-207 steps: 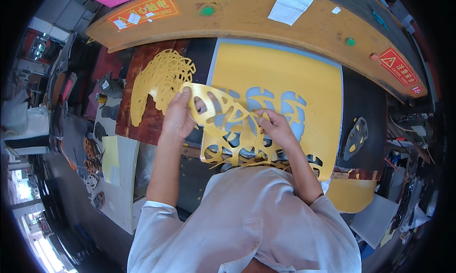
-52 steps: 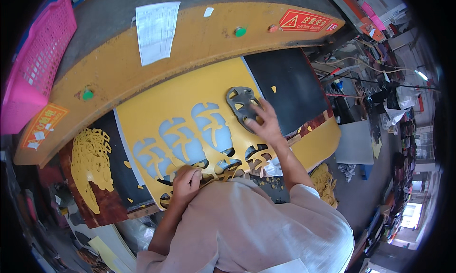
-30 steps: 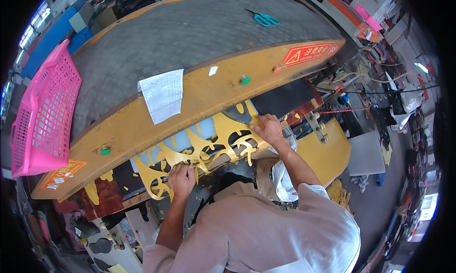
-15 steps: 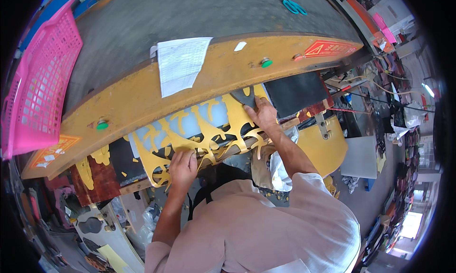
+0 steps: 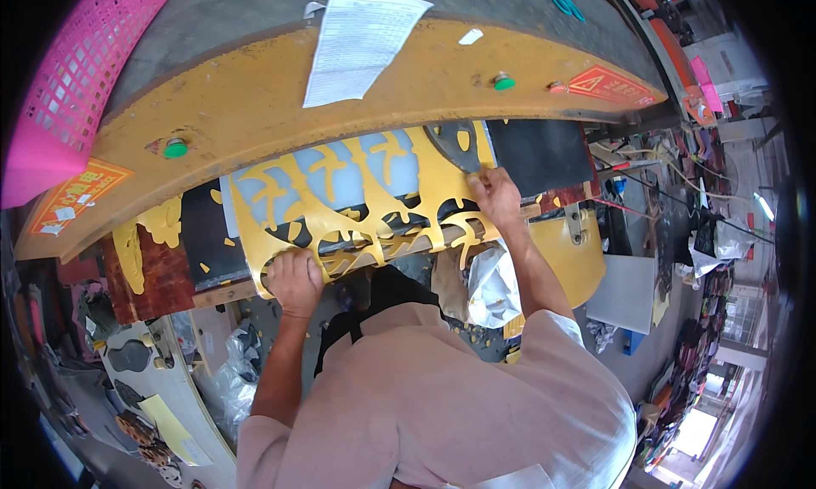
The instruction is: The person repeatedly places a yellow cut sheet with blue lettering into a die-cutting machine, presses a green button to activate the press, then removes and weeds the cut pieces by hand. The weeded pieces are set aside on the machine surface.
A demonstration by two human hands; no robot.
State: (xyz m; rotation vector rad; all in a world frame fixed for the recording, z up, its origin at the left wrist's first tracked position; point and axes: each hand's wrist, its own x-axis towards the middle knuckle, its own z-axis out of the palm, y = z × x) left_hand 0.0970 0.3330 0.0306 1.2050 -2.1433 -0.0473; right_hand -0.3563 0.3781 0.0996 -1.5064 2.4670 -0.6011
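Observation:
A yellow sheet [image 5: 331, 173] full of cut-out holes lies on a pale board in front of me, its near edge torn into a lacy strip. My left hand [image 5: 296, 281] is closed on that sheet's near left corner, fingers curled over the edge. Near the sheet's right end sits a dark, sole-shaped cutting die [image 5: 459, 153], with yellow showing inside its outline. My right hand [image 5: 500, 196] has its fingers bent together at the near end of the die; the exact fingertip contact is partly hidden.
A yellow machine beam [image 5: 255, 81] with green buttons spans the far side, a paper sheet [image 5: 361, 51] hanging over it. Left stands a pink basket [image 5: 93, 55]. Teal scissors [image 5: 565, 4] lie on top. Black pads [image 5: 544, 162] flank the work; a plastic bag [image 5: 493, 289] hangs below.
The whole view has shifted, with the beam now higher. My left hand has moved left along the sheet's near edge to its corner. My right hand has drawn slightly nearer me beside the die.

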